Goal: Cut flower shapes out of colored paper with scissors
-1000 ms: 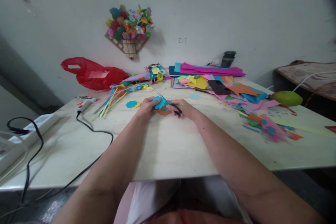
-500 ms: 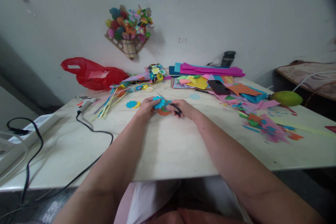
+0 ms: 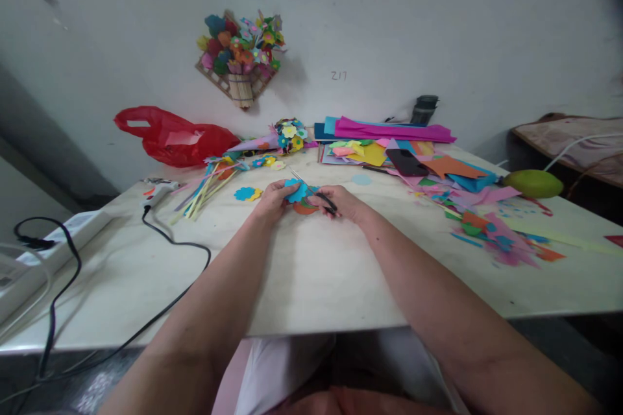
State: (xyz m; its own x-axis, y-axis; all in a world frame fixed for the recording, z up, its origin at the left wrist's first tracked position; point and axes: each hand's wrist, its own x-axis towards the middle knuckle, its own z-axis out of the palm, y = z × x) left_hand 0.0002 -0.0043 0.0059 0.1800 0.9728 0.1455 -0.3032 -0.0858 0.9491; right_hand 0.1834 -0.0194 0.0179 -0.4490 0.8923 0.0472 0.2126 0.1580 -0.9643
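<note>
My left hand [image 3: 273, 200] pinches a blue paper flower [image 3: 295, 192] with a scalloped edge. My right hand [image 3: 343, 202] is closed around the black handles of a pair of scissors [image 3: 329, 201]; the blades point up and left, against the flower's right side. Below the flower, between the hands, lies an orange paper piece [image 3: 305, 209], partly covered, with other colours hard to make out. Left of my left hand, a blue cut flower [image 3: 244, 194] overlaps a yellow one on the table [image 3: 326, 272]. A pale blue paper circle [image 3: 361, 179] lies beyond my right hand.
Paper strips [image 3: 199, 191], a glue gun [image 3: 160, 191] with its black cord, and a power strip [image 3: 63, 240] lie on the left. A red plastic bag [image 3: 180, 142] stands behind. On the right are a phone [image 3: 405, 163], paper scraps [image 3: 506, 237] and a green fruit [image 3: 534, 183].
The blue flower has turned slightly between my hands, and the scissor blades have shifted a little against its edge. Both hands stay in nearly the same place.
</note>
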